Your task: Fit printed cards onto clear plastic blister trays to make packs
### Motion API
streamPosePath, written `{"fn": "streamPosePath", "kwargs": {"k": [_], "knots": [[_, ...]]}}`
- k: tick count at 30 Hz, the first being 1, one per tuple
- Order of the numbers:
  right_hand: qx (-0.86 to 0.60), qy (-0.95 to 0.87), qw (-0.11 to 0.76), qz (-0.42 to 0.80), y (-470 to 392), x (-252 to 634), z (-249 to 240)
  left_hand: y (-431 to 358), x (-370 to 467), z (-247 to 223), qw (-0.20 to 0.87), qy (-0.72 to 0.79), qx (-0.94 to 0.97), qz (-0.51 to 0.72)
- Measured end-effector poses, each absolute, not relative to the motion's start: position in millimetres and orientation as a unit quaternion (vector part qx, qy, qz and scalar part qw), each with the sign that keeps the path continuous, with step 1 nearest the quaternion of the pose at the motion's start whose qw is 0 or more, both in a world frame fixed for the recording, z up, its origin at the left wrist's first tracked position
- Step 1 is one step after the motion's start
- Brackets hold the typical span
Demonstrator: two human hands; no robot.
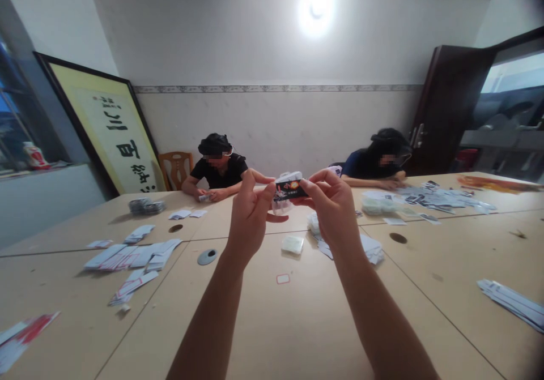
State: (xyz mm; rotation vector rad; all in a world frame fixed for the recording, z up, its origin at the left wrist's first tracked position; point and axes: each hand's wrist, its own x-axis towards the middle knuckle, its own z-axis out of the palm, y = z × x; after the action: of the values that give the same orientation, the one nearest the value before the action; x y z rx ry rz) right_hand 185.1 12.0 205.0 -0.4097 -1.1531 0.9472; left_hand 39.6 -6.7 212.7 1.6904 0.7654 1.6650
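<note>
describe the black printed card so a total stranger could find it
Look over the large pale wooden table to the bare left hand and bare right hand raised at the centre. Between them is a small black rectangular card with colourful print, in front of clear plastic. Unlike the dark-and-white cards scattered farther right, it is held up.

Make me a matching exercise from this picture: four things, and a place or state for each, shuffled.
Things
1. black printed piece
2. red-bordered label
3. framed calligraphy
4. dark door

Places and states
A. standing open
B. lying flat on the table, between the forearms in the picture
C. at the left side of the picture
D. held up between the left hand and the right hand

Pairs: 1-D, 2-B, 3-C, 4-A
</note>
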Motion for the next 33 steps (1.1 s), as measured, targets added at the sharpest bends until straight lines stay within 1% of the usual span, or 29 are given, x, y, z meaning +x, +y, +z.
{"fn": "streamPosePath", "kwargs": {"k": [9, 15, 33], "knots": [[-0.285, -0.555, 0.731, 0.277, 6.2, 189.0, 209.5, -13.4, 36.0, 217.5, 0.340, 0.299, 0.636, 0.625], [-0.264, -0.558, 0.722, 0.312, 6.6, 194.8, 209.9, -23.8, 37.1, 219.6, 0.344, 0.302, 0.647, 0.610], [-0.267, -0.549, 0.729, 0.309, -22.5, 196.0, 215.0, -49.4, 40.7, 223.4, 0.357, 0.289, 0.645, 0.610]]}}
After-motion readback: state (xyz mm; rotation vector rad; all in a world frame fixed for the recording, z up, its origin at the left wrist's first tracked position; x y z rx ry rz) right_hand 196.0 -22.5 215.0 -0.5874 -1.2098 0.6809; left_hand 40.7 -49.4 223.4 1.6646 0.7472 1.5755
